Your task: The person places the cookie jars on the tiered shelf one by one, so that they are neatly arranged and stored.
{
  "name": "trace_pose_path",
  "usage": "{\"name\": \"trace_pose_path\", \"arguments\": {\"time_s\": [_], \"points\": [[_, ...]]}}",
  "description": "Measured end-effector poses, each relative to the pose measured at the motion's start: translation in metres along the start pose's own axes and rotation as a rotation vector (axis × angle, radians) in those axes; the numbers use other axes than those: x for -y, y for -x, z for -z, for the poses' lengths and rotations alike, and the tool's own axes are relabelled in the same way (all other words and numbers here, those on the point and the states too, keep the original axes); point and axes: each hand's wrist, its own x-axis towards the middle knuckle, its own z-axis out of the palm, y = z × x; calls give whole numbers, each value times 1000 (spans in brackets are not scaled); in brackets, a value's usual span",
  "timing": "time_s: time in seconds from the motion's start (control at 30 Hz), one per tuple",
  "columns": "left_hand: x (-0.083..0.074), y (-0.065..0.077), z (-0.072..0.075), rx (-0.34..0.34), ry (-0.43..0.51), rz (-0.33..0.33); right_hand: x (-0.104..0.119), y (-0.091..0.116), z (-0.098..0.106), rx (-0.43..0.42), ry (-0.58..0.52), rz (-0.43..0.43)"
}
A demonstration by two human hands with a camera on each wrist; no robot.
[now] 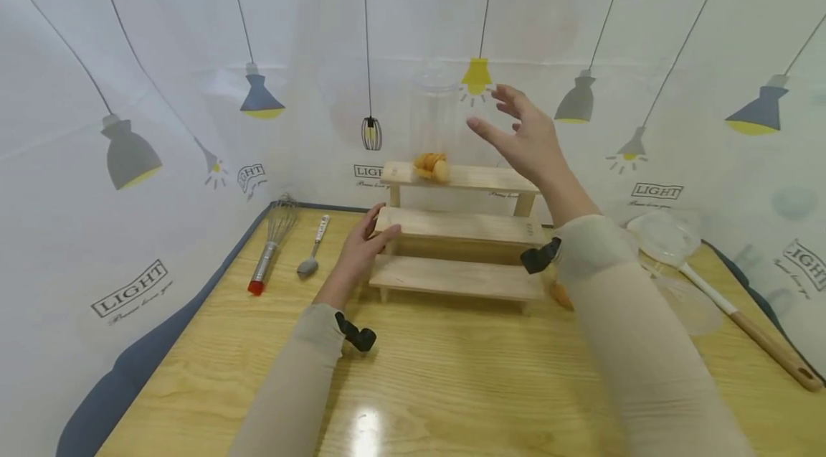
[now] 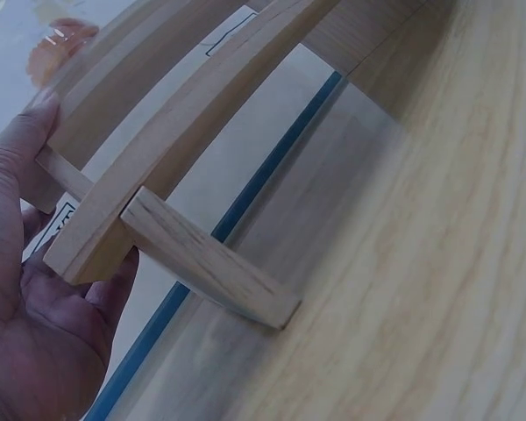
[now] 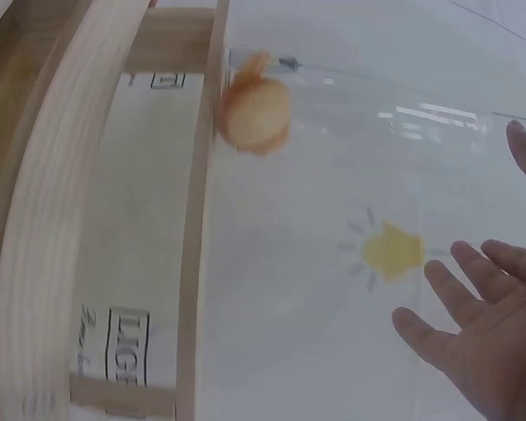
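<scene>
A three-tier wooden stand (image 1: pixel 458 225) stands at the back of the table. My left hand (image 1: pixel 361 247) grips its left end at the middle tier; in the left wrist view the thumb lies above the wood and the fingers curl beneath. A tall clear jar (image 1: pixel 434 109) stands on the top tier, toward its left, with orange-brown round pieces (image 1: pixel 431 166) at its bottom. My right hand (image 1: pixel 524 133) is raised to the right of the jar, fingers spread and holding nothing. In the right wrist view a gap shows between this hand (image 3: pixel 491 324) and the jar.
Left of the stand lie a whisk (image 1: pixel 274 245) with a red end and a spoon (image 1: pixel 313 249). On the right are a spatula-like tool with a wooden-ended handle (image 1: pixel 768 338) and a clear round piece (image 1: pixel 693 306). Orange items (image 1: pixel 561 295) show partly behind my right wrist. A printed cloth hangs behind.
</scene>
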Motion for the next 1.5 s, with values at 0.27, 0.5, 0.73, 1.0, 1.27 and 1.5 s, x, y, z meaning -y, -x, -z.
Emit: {"name": "trace_pose_path", "arguments": {"time_s": [0.27,0.5,0.73,1.0,1.27,1.5], "points": [[1,-1,2,-7,1,17,-31,54,64,39,133,-26],[2,0,6,10,-1,23,-78,115,130,161,257,-167],[3,0,8,1,-9,29,-128,166,164,195,253,-327],[2,-3,4,18,17,31,-165,197,166,188,139,-413],[2,-1,1,2,2,27,-186,208,162,178,66,-391],[2,0,0,-5,-8,17,-189,209,159,191,75,-376]]}}
